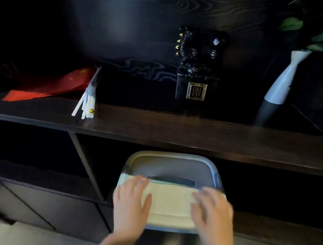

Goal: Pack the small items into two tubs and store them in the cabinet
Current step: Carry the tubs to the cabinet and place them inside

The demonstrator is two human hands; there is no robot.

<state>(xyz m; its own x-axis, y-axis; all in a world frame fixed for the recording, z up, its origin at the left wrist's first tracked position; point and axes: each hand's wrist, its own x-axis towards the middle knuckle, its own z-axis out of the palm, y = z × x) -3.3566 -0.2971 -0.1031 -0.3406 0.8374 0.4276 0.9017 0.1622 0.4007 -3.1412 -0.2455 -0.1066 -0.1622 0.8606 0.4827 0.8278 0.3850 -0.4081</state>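
Grey tub (170,163) with cream lid (170,204) sits partly inside open cabinet compartment (98,156), below dark wooden shelf (194,132). Left hand (131,202) and right hand (213,210) lie flat on lid, fingers extended, grasping nothing; both motion-blurred. On shelf: red flags (51,85) far left, black dragon statuette (198,64) centre, white-grey vase (280,86) right.

Dark wood shelf (175,127): red flags (51,85) on white sticks lying left; black dragon statuette (198,66) upright centre; white-grey vase (280,86) right.
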